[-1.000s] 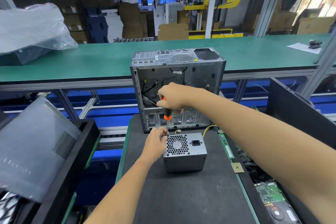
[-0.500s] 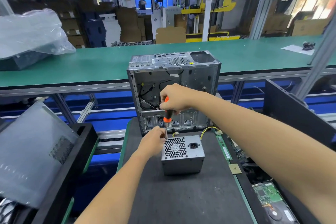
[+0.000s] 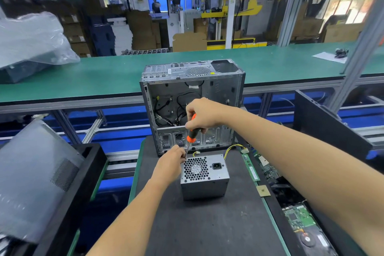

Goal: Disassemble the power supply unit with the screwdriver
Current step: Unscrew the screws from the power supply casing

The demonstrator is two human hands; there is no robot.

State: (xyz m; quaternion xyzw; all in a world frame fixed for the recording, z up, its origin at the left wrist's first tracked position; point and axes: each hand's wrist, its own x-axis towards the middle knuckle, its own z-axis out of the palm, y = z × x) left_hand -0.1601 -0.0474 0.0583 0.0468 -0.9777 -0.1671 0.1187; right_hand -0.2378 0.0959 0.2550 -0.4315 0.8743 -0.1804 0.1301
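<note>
**Two hands work a screwdriver at the top corner of a power supply**

We look down along both of our bare arms at a dark mat (image 3: 207, 224). On it stands the power supply (image 3: 204, 176), a grey metal box with its honeycomb fan grille and power socket facing up toward us. Yellow and black wires run from its far side toward a small white plug (image 3: 244, 150) on the mat.

Our right hand (image 3: 204, 115) is wrapped around the handle of the screwdriver (image 3: 190, 133) — orange and black, held nearly upright, tilted slightly. Its shaft runs down to the supply's far left corner. Our left hand (image 3: 171, 159) sits just beside that corner, fingers curled and pinching the shaft near its tip; the tip itself is hidden behind them.

Directly behind the supply stands an open computer case (image 3: 228, 89), loose black cables showing inside. To the right of the mat lie a green memory stick (image 3: 252, 169) and circuit boards (image 3: 299, 219). A grey side panel (image 3: 31, 183) leans at the left. Beyond runs a long green bench (image 3: 93, 77).
</note>
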